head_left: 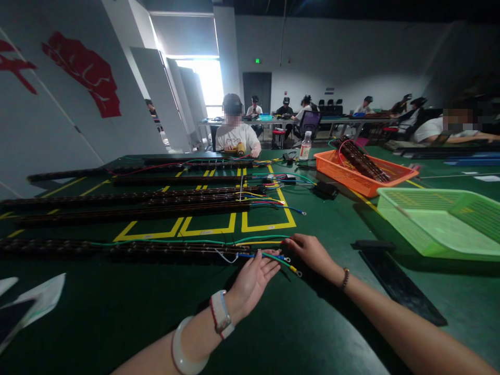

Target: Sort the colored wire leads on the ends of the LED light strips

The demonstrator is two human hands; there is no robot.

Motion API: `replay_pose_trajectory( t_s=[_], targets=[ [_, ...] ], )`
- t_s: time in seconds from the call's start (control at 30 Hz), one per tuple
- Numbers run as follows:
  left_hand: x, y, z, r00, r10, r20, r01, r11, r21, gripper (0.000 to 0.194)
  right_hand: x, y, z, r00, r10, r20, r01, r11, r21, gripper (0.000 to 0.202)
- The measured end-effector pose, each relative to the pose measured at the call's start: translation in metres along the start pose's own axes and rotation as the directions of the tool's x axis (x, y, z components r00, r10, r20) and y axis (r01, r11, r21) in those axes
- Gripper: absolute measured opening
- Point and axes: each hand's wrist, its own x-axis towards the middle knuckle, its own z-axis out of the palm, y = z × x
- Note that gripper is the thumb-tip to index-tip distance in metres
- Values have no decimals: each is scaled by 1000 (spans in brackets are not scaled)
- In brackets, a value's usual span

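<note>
Left hand (253, 281), near: palm up, fingers loosely spread beneath lugged wires (282, 262); grip unclear. Bundle (164, 251): on bench (117, 317), left of both. Right hand (308, 250), farther: pinched narrow on wire ends (273, 242). Step, apparently: sorting wires; next move calls for steadiness.

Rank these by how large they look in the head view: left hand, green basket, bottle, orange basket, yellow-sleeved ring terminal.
1. Green basket, though cut off at right
2. Orange basket
3. Left hand
4. Bottle
5. Yellow-sleeved ring terminal
</note>
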Motion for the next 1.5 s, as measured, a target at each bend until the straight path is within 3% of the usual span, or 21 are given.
replay_pose_trajectory(
  t_s=[0.1, 0.23, 0.5, 0.6, 0.7, 0.77, 0.87, 1.03, 1.3, 1.5],
  targets=[
    [1, 2, -1, 1000, -10, -1, 10, 1000, -8, 23, 1, 1, 1, 995, -91, -49, 72, 947, -313, 37],
    [6, 4, -5, 999, -34, 19, 35, 999, -14, 25, 2, 1, 3, 991, -118, -54, 74, 858, -508, 36],
    [9, 8, -7, 996, -81, 19, 82, 996, -38, 29, -11, 2, 0, 967, -239, -87, 181, 887, -426, 45],
    [9, 8, -6, 996, -88, 21, 88, 996, -20, 28, -19, -1, -2, 907, -421, -12, 373, 816, -443, 48],
    [10, 7, -7, 996, -85, 28, 85, 996, -17, 26, -25, -4, -1, 795, -595, 120, 563, 649, -511, 43],
    [10, 7, -8, 996, -82, 40, 83, 996, -34, 24, -26, -5, -1, 737, -655, 169, 628, 571, -529, 38],
    [11, 6, -11, 996, -75, 45, 77, 996, -39, 25, -26, -4, -3, 703, -673, 232, 675, 527, -517, 31],
    [10, 6, -9, 998, -56, 34, 57, 998, -28, 26, -25, 1, -8, 693, -651, 310, 700, 505, -505, 31],
    [6, 3, -6, 1000, -25, 7, 24, 997, 75, 33, -22, 6, -11, 712, -694, 102, 632, 571, -524, 34],
    [0, 3, -2, 999, -33, -35, 37, 991, 129, 32, -21, 9, -11, 749, -659, 69, 571, 589, -571, 37]
  ],
)
